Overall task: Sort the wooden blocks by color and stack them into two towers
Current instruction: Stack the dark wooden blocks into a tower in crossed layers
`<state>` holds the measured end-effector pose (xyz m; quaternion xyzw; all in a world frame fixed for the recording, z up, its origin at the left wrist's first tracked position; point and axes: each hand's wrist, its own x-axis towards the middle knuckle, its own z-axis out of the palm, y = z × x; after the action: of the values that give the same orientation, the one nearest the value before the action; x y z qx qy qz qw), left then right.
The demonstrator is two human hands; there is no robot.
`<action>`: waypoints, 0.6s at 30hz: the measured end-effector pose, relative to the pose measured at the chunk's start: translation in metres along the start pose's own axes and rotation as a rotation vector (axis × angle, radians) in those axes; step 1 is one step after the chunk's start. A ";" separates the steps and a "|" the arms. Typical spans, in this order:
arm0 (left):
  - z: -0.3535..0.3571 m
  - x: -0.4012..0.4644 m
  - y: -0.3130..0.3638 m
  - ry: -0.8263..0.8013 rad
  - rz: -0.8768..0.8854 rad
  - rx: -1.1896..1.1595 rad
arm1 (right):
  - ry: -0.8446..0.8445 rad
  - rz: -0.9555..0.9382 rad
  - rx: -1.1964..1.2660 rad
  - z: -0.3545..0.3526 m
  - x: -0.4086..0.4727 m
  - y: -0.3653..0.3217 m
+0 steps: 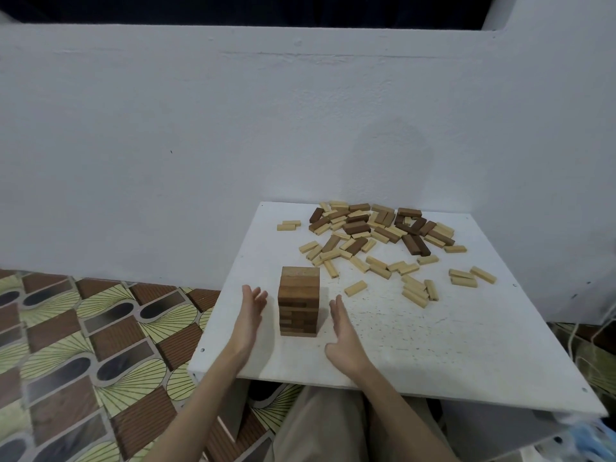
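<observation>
Between 2 open hands near the front of the white surface (433, 345) stands the dark tower (298, 301), upright, with a gap on each side.

Left hand (250, 315) and right hand (343, 331) flank it with palms turned inward and fingers straight, a little spread, gripping nothing; neither touches the wood, and the left hand looks slightly nearer. Farther back and to the right lies the loose heap of blocks (373, 235), dark ones mixed with pale, long axes pointing every way, with more pale blocks (416, 288) strewn in front of it. No pale tower exists yet. Reaching that heap probably suits the right hand, which sits on its side.
</observation>
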<state>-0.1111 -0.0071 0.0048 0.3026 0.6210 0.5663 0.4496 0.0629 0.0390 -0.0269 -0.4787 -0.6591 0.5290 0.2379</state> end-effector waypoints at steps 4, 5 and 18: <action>-0.008 -0.004 0.038 0.058 0.197 0.255 | 0.126 -0.042 -0.063 -0.038 0.005 -0.001; -0.007 -0.004 0.047 0.069 0.245 0.318 | 0.152 -0.055 -0.063 -0.045 0.006 -0.002; 0.113 -0.013 0.082 -0.064 0.846 0.835 | 0.372 -0.085 -0.102 -0.134 0.003 0.011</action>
<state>-0.0143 0.0445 0.0924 0.6919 0.6029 0.3946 0.0463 0.1762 0.1042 0.0062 -0.5514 -0.6492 0.3870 0.3531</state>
